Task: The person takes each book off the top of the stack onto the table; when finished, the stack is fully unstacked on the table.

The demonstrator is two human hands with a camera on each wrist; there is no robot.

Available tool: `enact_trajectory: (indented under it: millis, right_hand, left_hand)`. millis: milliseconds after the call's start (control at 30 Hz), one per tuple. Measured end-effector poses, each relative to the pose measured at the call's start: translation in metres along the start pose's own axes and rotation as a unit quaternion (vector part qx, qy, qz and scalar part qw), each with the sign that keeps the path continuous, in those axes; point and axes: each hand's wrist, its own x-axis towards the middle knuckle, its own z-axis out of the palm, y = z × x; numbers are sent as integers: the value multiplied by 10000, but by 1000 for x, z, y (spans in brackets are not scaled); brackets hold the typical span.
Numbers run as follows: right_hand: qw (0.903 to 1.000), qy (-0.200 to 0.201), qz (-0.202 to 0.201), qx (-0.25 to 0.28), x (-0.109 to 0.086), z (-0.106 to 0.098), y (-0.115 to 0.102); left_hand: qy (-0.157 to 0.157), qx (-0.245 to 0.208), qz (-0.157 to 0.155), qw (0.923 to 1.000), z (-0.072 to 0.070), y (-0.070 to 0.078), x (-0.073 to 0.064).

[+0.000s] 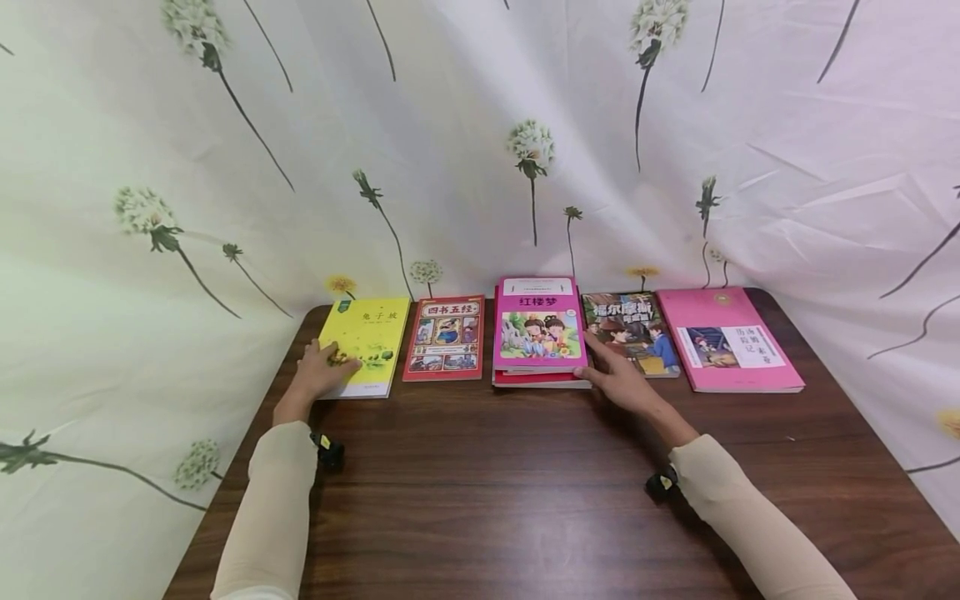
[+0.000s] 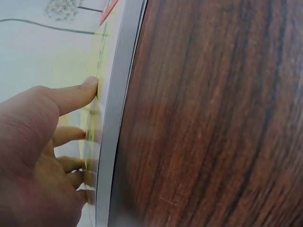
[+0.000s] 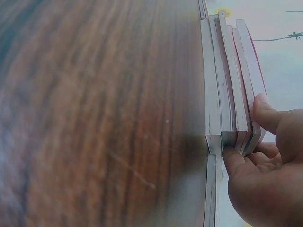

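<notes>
In the head view my left hand (image 1: 325,372) rests on the left part of a yellow book (image 1: 371,333) lying flat on the table. The left wrist view has its thumb (image 2: 78,97) and fingertips against the yellow cover. Near the middle stands a pile of several books, topped by a magenta book (image 1: 542,337) with two cartoon figures; a red book edge (image 1: 536,383) shows beneath. My right hand (image 1: 621,379) touches the pile's right side near its front corner. In the right wrist view its thumb (image 3: 265,113) lies at the top book, other fingers beside the stacked page edges (image 3: 229,85).
A red book (image 1: 442,337) lies between the yellow book and the pile. Right of the pile are a dark illustrated book (image 1: 633,333) and a pink book (image 1: 731,342). Dandelion-print cloth (image 1: 465,167) hangs behind the brown wooden table (image 1: 480,492).
</notes>
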Motion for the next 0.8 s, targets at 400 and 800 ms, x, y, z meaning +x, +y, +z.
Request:
enact_trajectory:
  millis: [400,800]
  right_hand:
    - [10000,-3,-42,9,3,0,2]
    - [9994,-115,-19,336,2,4,2]
  left_hand:
    - [801,-153,621,9947,9,42,-5]
    - [1209,-542,1253,9832,31,126,-18]
